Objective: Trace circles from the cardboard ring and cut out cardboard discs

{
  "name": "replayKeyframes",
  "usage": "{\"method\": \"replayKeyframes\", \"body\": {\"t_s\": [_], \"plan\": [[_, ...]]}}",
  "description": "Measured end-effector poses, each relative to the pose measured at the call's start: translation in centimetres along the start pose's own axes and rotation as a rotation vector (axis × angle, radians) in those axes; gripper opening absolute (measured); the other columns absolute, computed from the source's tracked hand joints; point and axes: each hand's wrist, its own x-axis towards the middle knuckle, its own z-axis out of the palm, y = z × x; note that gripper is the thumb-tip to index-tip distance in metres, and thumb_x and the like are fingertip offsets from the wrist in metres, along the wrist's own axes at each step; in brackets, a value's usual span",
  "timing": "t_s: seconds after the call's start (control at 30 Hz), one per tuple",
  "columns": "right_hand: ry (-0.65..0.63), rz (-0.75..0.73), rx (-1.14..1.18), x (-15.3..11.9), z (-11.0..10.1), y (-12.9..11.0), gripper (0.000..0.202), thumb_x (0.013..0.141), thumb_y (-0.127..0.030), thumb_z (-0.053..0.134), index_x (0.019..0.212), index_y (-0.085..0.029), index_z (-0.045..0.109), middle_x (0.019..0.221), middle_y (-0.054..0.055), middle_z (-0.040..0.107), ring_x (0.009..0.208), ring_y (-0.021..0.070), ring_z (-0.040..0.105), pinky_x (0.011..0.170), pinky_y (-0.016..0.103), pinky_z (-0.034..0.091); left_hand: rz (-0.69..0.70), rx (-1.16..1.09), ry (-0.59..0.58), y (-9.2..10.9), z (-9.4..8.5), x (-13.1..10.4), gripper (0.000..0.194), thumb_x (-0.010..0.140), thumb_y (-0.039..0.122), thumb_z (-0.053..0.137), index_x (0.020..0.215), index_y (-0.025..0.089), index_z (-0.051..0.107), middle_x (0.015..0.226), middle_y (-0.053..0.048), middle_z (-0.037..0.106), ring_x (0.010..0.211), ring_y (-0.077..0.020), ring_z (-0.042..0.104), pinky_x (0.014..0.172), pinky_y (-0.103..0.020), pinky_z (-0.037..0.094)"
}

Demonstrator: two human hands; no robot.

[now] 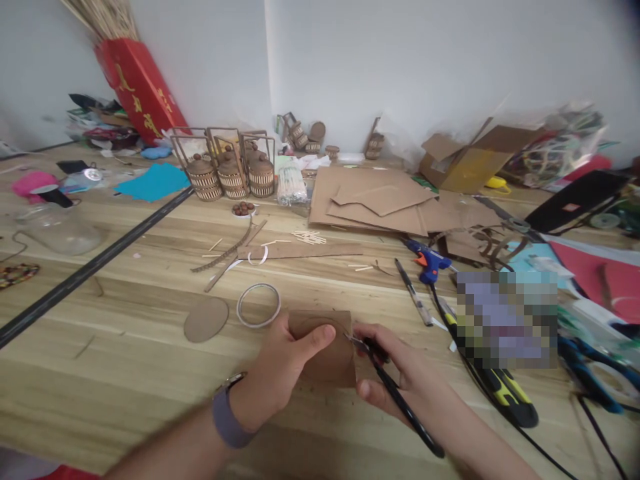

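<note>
A piece of brown cardboard (325, 363) with a curved line drawn on it is gripped by my left hand (285, 363), thumb on top and fingers hidden underneath. In my right hand (407, 370) are black-handled snips (395, 393), handles spread apart. Their small metal jaws meet the cardboard's right edge, close to my left thumb. Left of my hands, a cut cardboard disc (206, 320) lies flat beside a roll of tape (259, 305).
Behind my hands lie a cardboard strip (320, 251) and small sticks (309, 237). Small lidded baskets (233, 175) and stacked cardboard sheets (360, 187) stand farther back. At right are a blue glue gun (429, 261), a pen (414, 293) and a yellow-black utility knife (513, 397).
</note>
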Motion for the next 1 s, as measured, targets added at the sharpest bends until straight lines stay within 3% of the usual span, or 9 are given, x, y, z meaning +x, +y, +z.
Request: {"method": "replayKeyframes", "body": {"t_s": [0.27,0.43,0.6,0.8,0.9,1.0], "plan": [[0.001,-0.065,-0.033,-0.3,0.4,0.1,0.058,0.087,-0.069,0.060,0.115,-0.018,0.062,0.094,0.009,0.068,0.079,0.0246,0.062,0.068,0.034,0.050,0.012,0.011,0.000,0.0,0.2,0.0,0.047,0.062,0.048,0.091,0.097,0.020,0.076,0.107,-0.009,0.080,0.109,-0.0345,0.071,0.101,-0.047,0.053],[0.004,-0.081,0.079,-0.6,0.9,0.7,0.057,0.089,-0.073,0.056,0.113,-0.021,0.063,0.078,0.000,0.058,0.067,0.0177,0.051,0.058,0.026,0.040,-0.009,0.020,0.018,-0.2,0.1,-0.1,0.053,0.061,0.048,0.091,0.101,0.018,0.073,0.110,-0.011,0.079,0.110,-0.0365,0.070,0.100,-0.049,0.052],[-0.065,-0.037,0.215,-0.6,1.1,-0.1,0.061,0.085,-0.081,0.053,0.089,-0.020,0.058,0.068,-0.004,0.045,0.059,0.0134,0.038,0.051,0.024,0.030,-0.065,0.017,0.086,-0.5,0.0,-0.3,0.059,0.060,0.047,0.092,0.105,0.017,0.069,0.114,-0.013,0.078,0.113,-0.0382,0.069,0.100,-0.052,0.051],[-0.058,-0.070,0.196,-0.7,1.3,0.6,0.076,0.077,-0.090,0.047,0.104,-0.020,0.058,0.078,0.000,0.052,0.066,0.0170,0.046,0.057,0.027,0.037,-0.033,-0.041,0.061,-0.4,0.3,-0.4,0.044,0.065,0.044,0.090,0.098,0.021,0.073,0.120,-0.009,0.076,0.123,-0.0335,0.065,0.109,-0.047,0.048],[-0.074,-0.054,0.208,-0.9,1.5,0.7,0.074,0.076,-0.091,0.045,0.095,-0.022,0.058,0.079,0.000,0.053,0.068,0.0173,0.047,0.058,0.026,0.039,-0.007,-0.038,0.051,-0.5,0.3,-0.4,0.040,0.067,0.044,0.089,0.097,0.021,0.075,0.117,-0.008,0.077,0.125,-0.0332,0.063,0.111,-0.046,0.046],[-0.069,-0.008,0.248,-1.0,1.6,0.2,0.076,0.075,-0.093,0.043,0.095,-0.022,0.062,0.078,0.000,0.055,0.066,0.0172,0.046,0.058,0.027,0.041,0.019,-0.038,0.040,-0.7,0.2,-0.4,0.046,0.070,0.044,0.088,0.108,0.021,0.074,0.118,-0.008,0.077,0.127,-0.0333,0.062,0.113,-0.047,0.044]]}}
